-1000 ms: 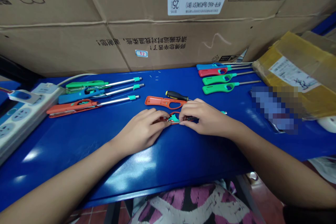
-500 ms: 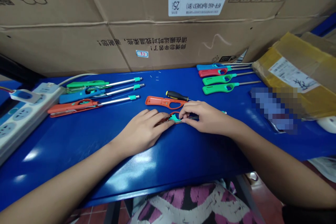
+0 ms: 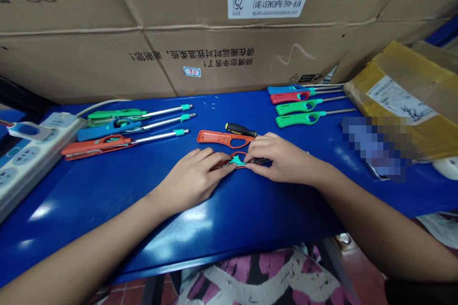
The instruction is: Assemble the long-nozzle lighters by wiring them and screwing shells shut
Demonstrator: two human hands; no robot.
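Observation:
On the blue table, my left hand (image 3: 200, 171) and my right hand (image 3: 275, 158) hold an opened orange lighter (image 3: 242, 154) low against the surface. Its green trigger (image 3: 236, 161) shows between my fingertips. My left fingers are closed on the handle end; my right fingers pinch the part beside the trigger. Both hands hide much of the lighter body. Just behind it lies a loose orange half shell (image 3: 223, 138) with a finger loop. A black and yellow screwdriver (image 3: 240, 129) rests beyond that shell, its tip close to my right hand.
Long-necked lighters in orange (image 3: 96, 145), blue (image 3: 107, 129) and green (image 3: 116, 114) lie at left beside a white power strip (image 3: 43, 145). More lighters (image 3: 296, 118) lie at back right, near a taped parcel (image 3: 404, 100) and a blurred phone (image 3: 374, 147). A large cardboard box (image 3: 200, 33) stands behind.
The view has shifted slightly. Both hands stay on the lighter, with small finger movements around the green trigger.

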